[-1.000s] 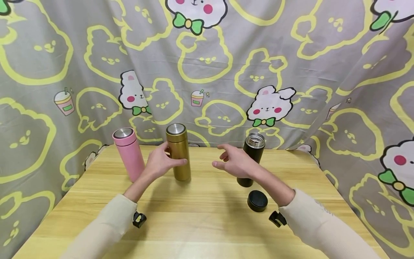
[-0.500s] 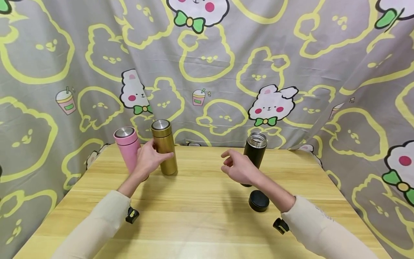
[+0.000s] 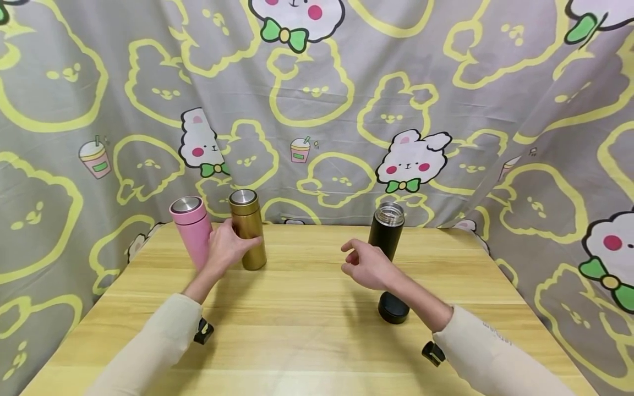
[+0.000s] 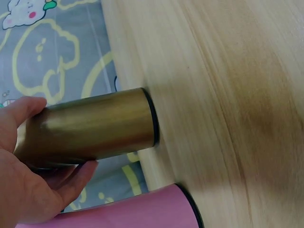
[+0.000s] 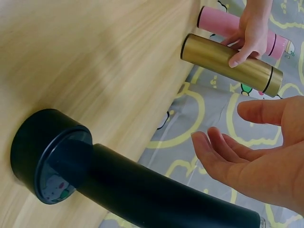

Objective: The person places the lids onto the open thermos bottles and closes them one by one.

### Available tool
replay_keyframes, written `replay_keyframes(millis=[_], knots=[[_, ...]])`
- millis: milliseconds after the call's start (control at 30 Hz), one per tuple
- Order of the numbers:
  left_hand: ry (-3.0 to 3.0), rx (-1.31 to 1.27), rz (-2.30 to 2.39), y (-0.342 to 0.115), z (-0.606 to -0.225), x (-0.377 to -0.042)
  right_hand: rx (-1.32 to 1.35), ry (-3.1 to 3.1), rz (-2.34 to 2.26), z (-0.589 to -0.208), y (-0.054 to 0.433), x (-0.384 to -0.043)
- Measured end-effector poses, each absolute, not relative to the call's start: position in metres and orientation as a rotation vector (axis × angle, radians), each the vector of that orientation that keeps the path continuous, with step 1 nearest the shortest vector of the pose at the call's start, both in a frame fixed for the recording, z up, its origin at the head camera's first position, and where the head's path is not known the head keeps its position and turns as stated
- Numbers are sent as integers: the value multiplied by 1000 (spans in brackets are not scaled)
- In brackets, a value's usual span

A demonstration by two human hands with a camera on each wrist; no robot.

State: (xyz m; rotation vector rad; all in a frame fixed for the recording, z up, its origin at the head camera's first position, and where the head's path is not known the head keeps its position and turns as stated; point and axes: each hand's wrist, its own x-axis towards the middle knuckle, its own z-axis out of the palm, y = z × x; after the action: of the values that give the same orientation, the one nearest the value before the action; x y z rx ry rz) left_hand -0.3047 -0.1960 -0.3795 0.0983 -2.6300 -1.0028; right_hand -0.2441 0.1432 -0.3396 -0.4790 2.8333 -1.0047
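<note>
The left hand [image 3: 228, 246] grips the gold flask [image 3: 250, 224] around its body, thumb along the side facing the person's right and fingers on the opposite side, the grasp only as wide as the flask. The gold flask is upright at the far left part of the counter [image 3: 297, 330], its steel-topped lid in place and its dark base ring at the wood surface. The pink flask [image 3: 192, 231] stands just beside it to the left, also lidded; the left hand partly covers it, and whether the knuckles touch it cannot be determined. The right hand [image 3: 370, 267] is raised above the counter, well apart from the gold flask, with thumb and fingers separated, fingers loosely bent, and nothing in its grasp. Near it, on the right part of the counter, the black flask [image 3: 386, 235] stands upright with its threaded steel neck [image 3: 389, 214] exposed. The black cap [image 3: 393, 308] lies flat on the counter on the near side of the black flask. Both arms wear pale sleeves [image 3: 160, 335], with a black fitting [image 3: 433, 353] visible at each cuff. A grey curtain [image 3: 322, 66] printed with yellow outlines and rabbit figures hangs behind the counter.
</note>
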Motion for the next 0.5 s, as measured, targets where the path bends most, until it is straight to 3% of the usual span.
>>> replay_keyframes(millis=[500], knots=[[-2660,68,-1054,-197,-382,-304,-469,2849,-978,-347,143,-243]])
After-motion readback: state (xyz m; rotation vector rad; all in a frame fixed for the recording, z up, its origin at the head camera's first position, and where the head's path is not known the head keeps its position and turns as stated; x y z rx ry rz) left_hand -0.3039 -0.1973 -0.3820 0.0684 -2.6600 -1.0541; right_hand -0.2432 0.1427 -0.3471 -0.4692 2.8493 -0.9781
